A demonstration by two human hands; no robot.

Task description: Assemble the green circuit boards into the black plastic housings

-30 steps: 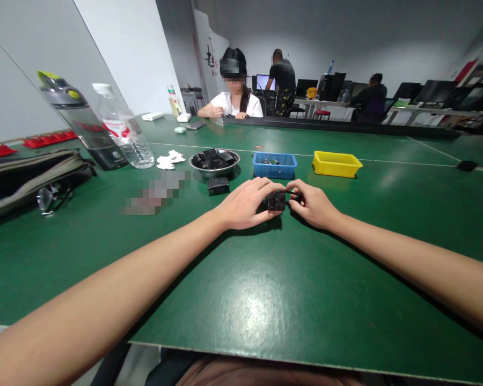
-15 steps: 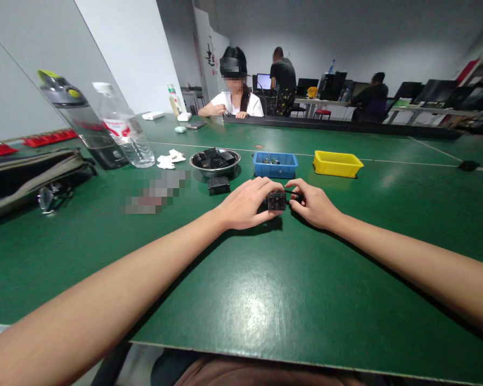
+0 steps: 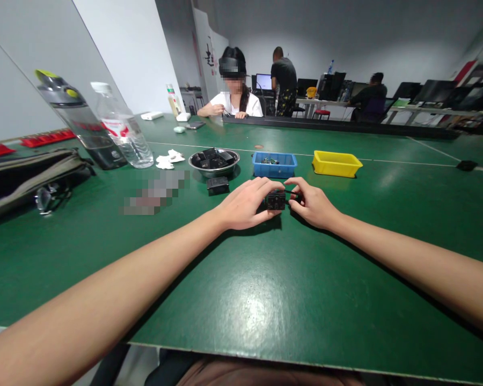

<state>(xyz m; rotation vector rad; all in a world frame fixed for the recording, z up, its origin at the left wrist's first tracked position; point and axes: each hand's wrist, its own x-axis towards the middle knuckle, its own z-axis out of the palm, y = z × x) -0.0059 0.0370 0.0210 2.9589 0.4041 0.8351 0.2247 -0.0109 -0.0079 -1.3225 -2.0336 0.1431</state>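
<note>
My left hand is closed around a small black box-shaped part, fingers over its top and thumb below. Screw-like marks show on the side of the part facing me. From the right, my right hand pinches a thin black tool, its shaft reaching to the part's upper right side. Most of the tool's grip is hidden by the fingers, so its exact kind is unclear. Just left of my left hand, a similar black part lies on the green table.
Behind my hands stand a metal bowl of black parts, a blue bin with small pieces and a yellow bin. A water bottle, grey drink bottle, bag and glasses are leftward. A person sits opposite.
</note>
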